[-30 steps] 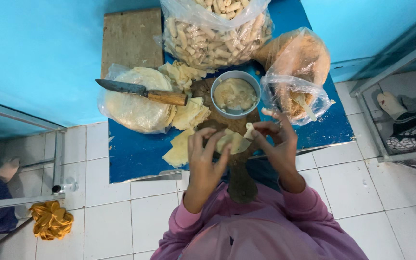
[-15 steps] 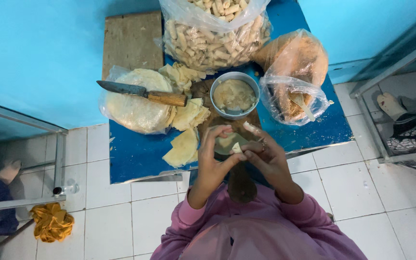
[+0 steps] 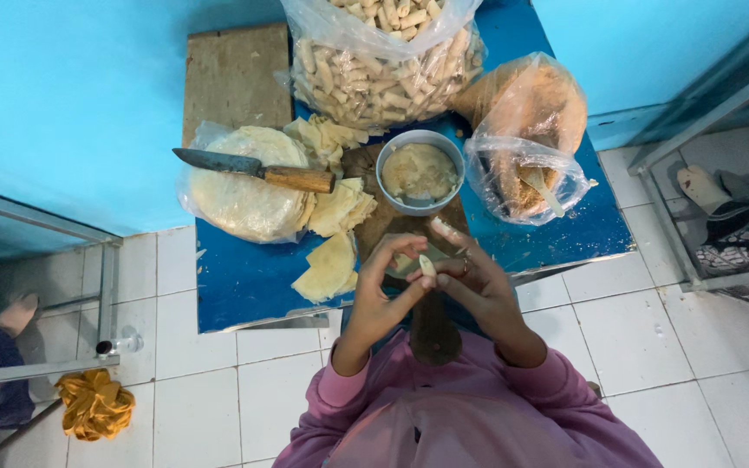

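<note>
My left hand (image 3: 381, 290) and my right hand (image 3: 468, 279) meet above the near edge of a low blue table (image 3: 244, 282), both pinching a small pale wrapper roll (image 3: 426, 264) between fingertips. Just beyond them a grey bowl (image 3: 420, 171) of beige filling sits on a dark wooden board (image 3: 366, 221). Cut wrapper pieces (image 3: 329, 269) lie left of my hands. A knife (image 3: 253, 170) with a wooden handle rests on a bagged stack of round wrappers (image 3: 240, 204).
A large clear bag of finished rolls (image 3: 383, 74) stands at the back. Right of the bowl is a bag of orange crumbs (image 3: 526, 134) with a spoon in it. A wooden board (image 3: 236, 78) lies back left. White floor tiles, metal frames and a yellow cloth (image 3: 93, 403) surround the table.
My hands have drawn together from a spread wrapper into a tight pinch on the rolled piece. The bowl, knife and bags have stayed in place.
</note>
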The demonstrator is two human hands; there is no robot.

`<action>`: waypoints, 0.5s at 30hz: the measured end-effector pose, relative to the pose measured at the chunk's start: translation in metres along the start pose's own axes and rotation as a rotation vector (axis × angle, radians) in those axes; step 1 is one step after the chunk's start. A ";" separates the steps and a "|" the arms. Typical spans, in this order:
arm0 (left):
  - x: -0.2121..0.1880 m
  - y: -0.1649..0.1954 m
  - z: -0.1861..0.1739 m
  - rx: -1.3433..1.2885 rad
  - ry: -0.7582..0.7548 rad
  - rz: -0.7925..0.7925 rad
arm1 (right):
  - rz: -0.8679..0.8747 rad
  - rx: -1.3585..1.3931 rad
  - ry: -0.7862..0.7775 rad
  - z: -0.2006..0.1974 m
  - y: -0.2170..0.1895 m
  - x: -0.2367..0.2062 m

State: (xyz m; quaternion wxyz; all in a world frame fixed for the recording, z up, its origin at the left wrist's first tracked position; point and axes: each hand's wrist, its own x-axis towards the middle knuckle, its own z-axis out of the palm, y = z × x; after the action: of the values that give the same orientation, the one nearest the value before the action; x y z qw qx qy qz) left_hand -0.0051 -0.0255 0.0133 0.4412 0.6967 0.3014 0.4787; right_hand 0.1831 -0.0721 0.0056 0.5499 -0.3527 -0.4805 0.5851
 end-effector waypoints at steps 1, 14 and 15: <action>0.000 0.000 0.000 -0.009 -0.002 -0.016 | 0.006 -0.005 -0.010 0.000 0.000 0.000; -0.008 0.000 -0.021 0.544 0.275 -0.037 | -0.195 -0.761 -0.395 -0.067 -0.134 0.129; -0.008 0.000 -0.019 0.610 0.275 -0.030 | -0.305 -0.650 -0.330 -0.064 -0.144 0.143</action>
State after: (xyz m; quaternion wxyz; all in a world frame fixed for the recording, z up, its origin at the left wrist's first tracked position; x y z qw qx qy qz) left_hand -0.0259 -0.0259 0.0131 0.1742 0.7210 0.4977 0.4495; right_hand 0.2663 0.0701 0.1408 0.4056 -0.3343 -0.7694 0.3630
